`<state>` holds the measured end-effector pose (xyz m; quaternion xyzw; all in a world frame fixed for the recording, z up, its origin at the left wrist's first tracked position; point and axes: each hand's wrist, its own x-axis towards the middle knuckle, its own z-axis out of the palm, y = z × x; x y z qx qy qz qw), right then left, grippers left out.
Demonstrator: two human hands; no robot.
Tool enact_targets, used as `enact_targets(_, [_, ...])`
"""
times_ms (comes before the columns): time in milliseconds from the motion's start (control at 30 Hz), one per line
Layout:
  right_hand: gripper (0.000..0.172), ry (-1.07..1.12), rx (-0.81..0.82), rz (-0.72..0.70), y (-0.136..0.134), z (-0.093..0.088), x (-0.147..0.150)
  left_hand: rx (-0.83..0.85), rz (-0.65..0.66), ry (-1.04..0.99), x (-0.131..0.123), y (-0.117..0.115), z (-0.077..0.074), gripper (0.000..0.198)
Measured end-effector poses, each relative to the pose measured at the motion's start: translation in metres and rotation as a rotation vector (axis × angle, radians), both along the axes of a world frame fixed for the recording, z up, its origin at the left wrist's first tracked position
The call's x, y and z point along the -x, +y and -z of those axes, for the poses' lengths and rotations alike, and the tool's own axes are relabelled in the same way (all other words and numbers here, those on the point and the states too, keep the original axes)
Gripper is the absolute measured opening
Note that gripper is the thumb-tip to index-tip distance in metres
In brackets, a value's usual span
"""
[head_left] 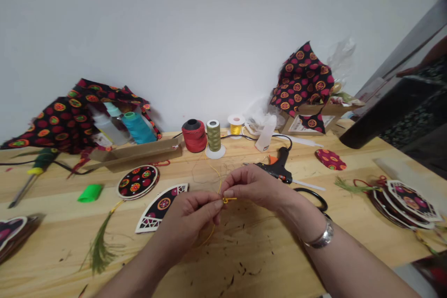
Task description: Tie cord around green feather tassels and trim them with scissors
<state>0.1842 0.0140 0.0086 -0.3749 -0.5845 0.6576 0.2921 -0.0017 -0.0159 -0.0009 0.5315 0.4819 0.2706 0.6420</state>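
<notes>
Both hands meet over the middle of the table, pinching a thin yellow cord (228, 199) that has a small loop or knot in it. My left hand (199, 209) grips it between thumb and fingertips. My right hand (247, 186), with a silver bracelet on the wrist, pinches the cord just above and to the right. More of the cord runs up towards the thread spools and hangs down below the fingers. Left of my left hand lies a fan-shaped ornament (163, 203) with patterned fabric and a pale cut-out frame, partly covered by that hand.
A black glue gun (279, 167) and black-handled scissors (316, 198) lie by my right arm. Red (194, 136), olive (213, 135) and yellow (236, 125) spools stand at the back. A round tasselled ornament (138, 182), green cap (90, 193) and screwdriver (28, 181) are left; stacked ornaments (412, 202) are right.
</notes>
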Motion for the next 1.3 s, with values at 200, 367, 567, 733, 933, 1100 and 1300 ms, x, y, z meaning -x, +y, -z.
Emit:
enact_targets(200, [0.010, -0.072, -0.072, -0.032, 0.0009, -0.0022, -0.0004, 0.019, -0.003, -0.041, 0.0003, 0.0011, 0.0004, 0.025])
enact_targets(367, [0.009, -0.127, -0.137, -0.031, 0.0001, -0.0067, 0.0002, 0.104, -0.027, -0.083, -0.0012, -0.0006, 0.0018, 0.026])
enact_targets(567, [0.011, -0.140, -0.145, -0.025, -0.0008, -0.0043, 0.0014, 0.088, -0.038, -0.098, -0.0006, -0.0020, 0.0019, 0.028])
enact_targets(733, [0.012, -0.133, -0.126, -0.007, -0.0011, -0.0035, 0.0024, 0.077, -0.049, -0.103, -0.0006, -0.0017, -0.0007, 0.025])
enact_targets(933, [0.012, -0.117, -0.109, -0.030, -0.0019, -0.0028, 0.0019, 0.039, -0.046, -0.115, -0.0015, 0.0003, -0.0024, 0.023])
enact_targets(1100, [0.011, -0.124, -0.118, -0.010, -0.0030, -0.0053, 0.0019, 0.051, -0.058, -0.140, -0.0011, -0.0009, -0.0013, 0.022])
enact_targets(1300, [0.011, -0.136, -0.078, 0.175, -0.0016, -0.0060, 0.0060, 0.052, -0.118, -0.166, -0.0012, -0.0005, -0.0024, 0.018])
